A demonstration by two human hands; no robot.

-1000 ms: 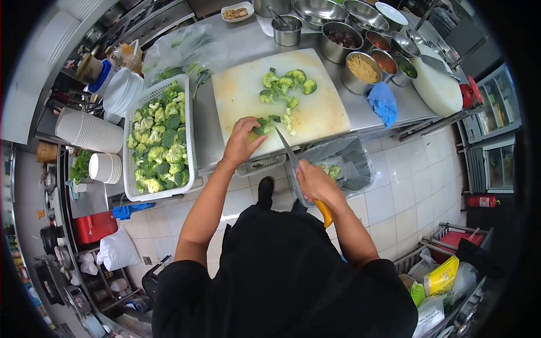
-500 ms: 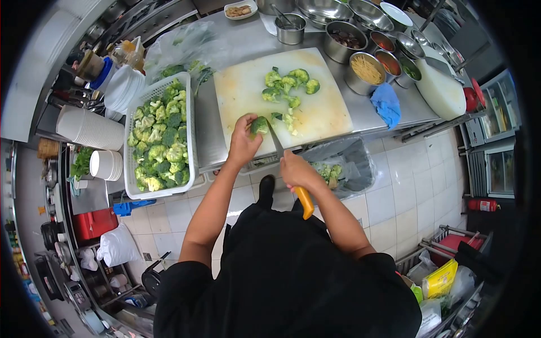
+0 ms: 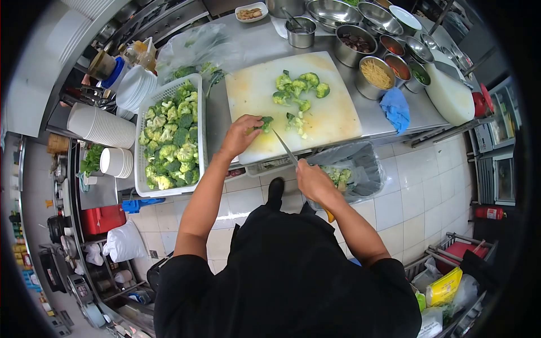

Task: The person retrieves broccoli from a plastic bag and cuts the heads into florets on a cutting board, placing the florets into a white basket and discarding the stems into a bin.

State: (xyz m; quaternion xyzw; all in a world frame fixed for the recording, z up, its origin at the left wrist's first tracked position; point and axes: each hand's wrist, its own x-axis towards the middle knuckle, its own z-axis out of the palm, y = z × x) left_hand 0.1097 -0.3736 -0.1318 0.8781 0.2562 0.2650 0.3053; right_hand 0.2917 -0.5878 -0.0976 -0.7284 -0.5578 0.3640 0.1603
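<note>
We grip one broccoli piece [image 3: 267,124] at one cutting board [image 3: 251,93] with the left hand [image 3: 242,135], fingertips bent onto its left side. Our right hand [image 3: 315,181] is closed around one knife [image 3: 286,148], its blade angled forward-left, tip just beside the piece. Both arms reach forward. Farther up the board lie several florets [image 3: 297,87], overlapping, exact count unclear. Left of the board stands one white basket [image 3: 203,141] of broccoli.

Knife [image 3: 286,148] drawn back
Its blade, earlier alongside the floret [image 3: 267,124], now has only its tip near.
</note>
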